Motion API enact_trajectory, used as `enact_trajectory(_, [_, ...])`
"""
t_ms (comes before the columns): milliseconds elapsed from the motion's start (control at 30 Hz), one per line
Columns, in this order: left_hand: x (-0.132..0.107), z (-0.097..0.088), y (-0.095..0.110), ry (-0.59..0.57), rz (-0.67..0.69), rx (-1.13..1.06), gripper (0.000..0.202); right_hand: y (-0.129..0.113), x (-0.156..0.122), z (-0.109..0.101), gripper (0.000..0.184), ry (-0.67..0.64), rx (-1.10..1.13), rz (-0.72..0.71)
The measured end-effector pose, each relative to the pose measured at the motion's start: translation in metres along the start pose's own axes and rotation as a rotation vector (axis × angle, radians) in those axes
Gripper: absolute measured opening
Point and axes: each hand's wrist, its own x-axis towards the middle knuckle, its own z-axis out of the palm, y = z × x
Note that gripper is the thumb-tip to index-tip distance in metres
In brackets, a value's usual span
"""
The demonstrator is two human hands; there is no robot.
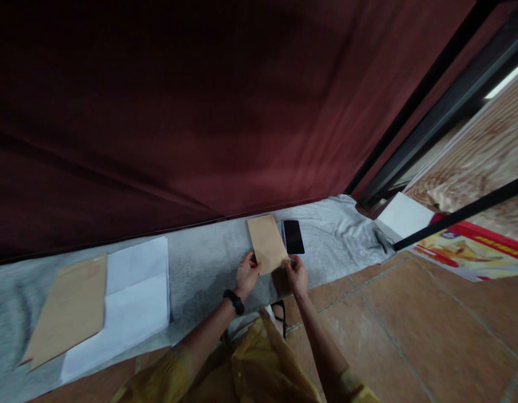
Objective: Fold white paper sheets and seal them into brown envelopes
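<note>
The brown paper piece [267, 243] is located over the grey cloth [208, 252]; whether it rests on the cloth cannot be determined. Yellow and red lettering on the red carton [472, 252], at far right, is too blurred to read. The paper's right edge lies just beside the phone [293, 236], dark screen facing up. The upper edge points toward the dark red curtain [225, 140]. To the left, a stretch of cloth separates the paper from the white sheets [137, 291], which the brown envelopes [74, 305] partly overlap. The cloth's near edge borders the tiled floor [389, 308]. The left hand [247, 274] pinches the lower left corner region, thumb on the upper face. The right hand [297, 275] pinches the lower right corner, just below the phone. The paper extends forward from both sets of fingers.
</note>
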Motion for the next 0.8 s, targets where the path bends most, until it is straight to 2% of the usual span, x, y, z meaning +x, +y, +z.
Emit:
enact_trajectory(67, [-0.005,0.001,-0.003,0.033,0.077,0.017,0.062,0.002,0.0,0.0,0.047,-0.007,-0.001,-0.007])
enact_trajectory(133, [-0.012,0.002,-0.007,0.053,0.212,0.062,0.068,0.004,0.0,0.0,0.047,-0.014,0.007,-0.015])
enact_trajectory(233, [-0.025,0.002,-0.011,0.009,0.357,0.162,0.07,0.007,0.0,0.0,0.048,-0.024,0.005,-0.021])
enact_trajectory(367, [-0.033,-0.001,-0.01,-0.036,0.354,0.285,0.064,0.01,0.0,0.0,0.048,-0.035,-0.002,-0.026])
enact_trajectory(567, [-0.033,-0.006,-0.002,-0.08,0.359,0.394,0.047,0.012,0.001,0.001,0.05,-0.029,0.0,-0.03])
enact_trajectory(800, [-0.033,-0.007,0.004,-0.066,0.294,0.454,0.045,0.014,0.0,0.001,0.054,-0.034,-0.009,-0.05])
